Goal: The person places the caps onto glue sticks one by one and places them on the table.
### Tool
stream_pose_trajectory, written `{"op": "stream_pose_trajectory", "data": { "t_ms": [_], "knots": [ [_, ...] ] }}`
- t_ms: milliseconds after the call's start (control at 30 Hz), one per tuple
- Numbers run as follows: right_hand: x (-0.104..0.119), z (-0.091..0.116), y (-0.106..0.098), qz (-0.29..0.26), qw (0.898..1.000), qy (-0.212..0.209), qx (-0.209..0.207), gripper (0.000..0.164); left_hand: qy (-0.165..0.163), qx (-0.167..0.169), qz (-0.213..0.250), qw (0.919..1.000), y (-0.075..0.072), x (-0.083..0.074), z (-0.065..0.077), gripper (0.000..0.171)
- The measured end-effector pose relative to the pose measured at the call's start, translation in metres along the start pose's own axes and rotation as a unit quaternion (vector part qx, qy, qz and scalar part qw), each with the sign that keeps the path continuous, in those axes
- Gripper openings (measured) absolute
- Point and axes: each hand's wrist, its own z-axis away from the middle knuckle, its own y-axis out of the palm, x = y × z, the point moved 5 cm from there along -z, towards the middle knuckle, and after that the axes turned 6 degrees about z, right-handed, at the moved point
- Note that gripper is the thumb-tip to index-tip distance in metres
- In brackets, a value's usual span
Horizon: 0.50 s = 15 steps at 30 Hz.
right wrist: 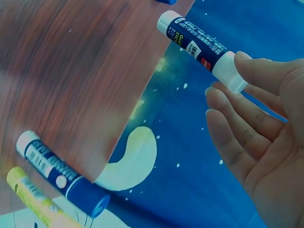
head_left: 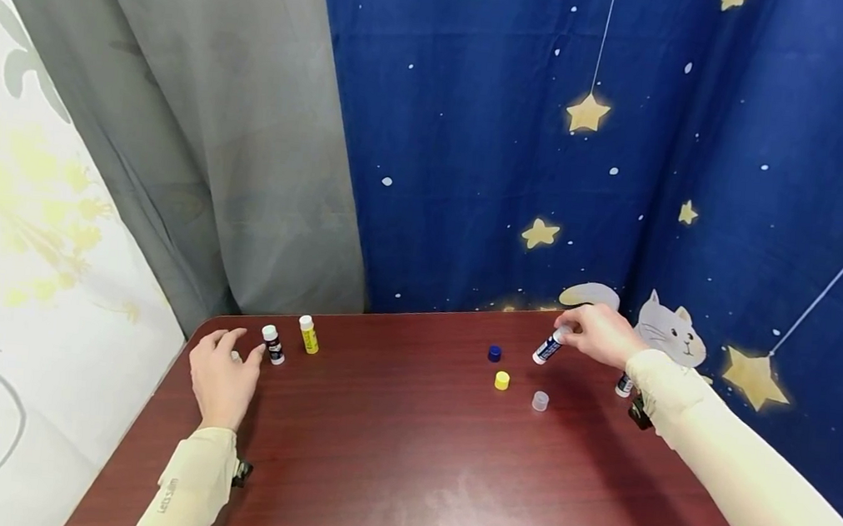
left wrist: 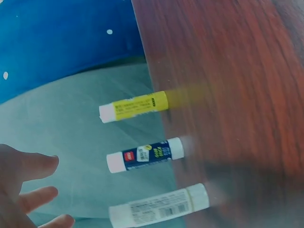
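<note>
My right hand point(head_left: 603, 333) pinches the white end of a dark blue glue stick point(right wrist: 192, 42), tilted and held above the table's far right part. At the left, my left hand point(head_left: 224, 373) has its fingers spread and loosely bent, holding nothing. Beside it stand a dark blue glue stick point(left wrist: 147, 156) and a yellow glue stick point(left wrist: 138, 105), both with white tops. A white glue stick point(left wrist: 161, 208) is nearest the left hand and mostly hidden by it in the head view. A blue cap point(head_left: 495, 353), a yellow cap point(head_left: 502, 380) and a clear cap point(head_left: 541, 401) lie near the right hand.
Beyond the right hand stand a blue-capped glue stick point(right wrist: 61, 173) and a yellow glue stick point(right wrist: 35, 197), largely hidden by the sleeve in the head view. The brown table point(head_left: 374, 459) ends at a blue starry curtain point(head_left: 474, 176) and a grey curtain point(head_left: 254, 115).
</note>
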Motion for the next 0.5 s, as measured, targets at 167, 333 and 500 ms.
{"op": "stream_pose_trajectory", "data": {
  "t_ms": [167, 333, 500],
  "knots": [
    [-0.004, 0.003, 0.000, 0.015, 1.000, 0.002, 0.001, 0.016, -0.042, 0.010, -0.001, 0.9991, 0.001, 0.014, -0.003, 0.047],
    [-0.009, 0.007, 0.001, 0.028, 0.999, 0.010, 0.010, 0.016, -0.084, 0.028, -0.002, 0.9961, 0.006, 0.028, -0.004, 0.055],
    [-0.016, 0.011, 0.001, 0.042, 0.999, 0.015, 0.013, 0.016, -0.104, 0.033, 0.000, 0.9940, 0.011, 0.040, -0.006, 0.060]
  ]
}}
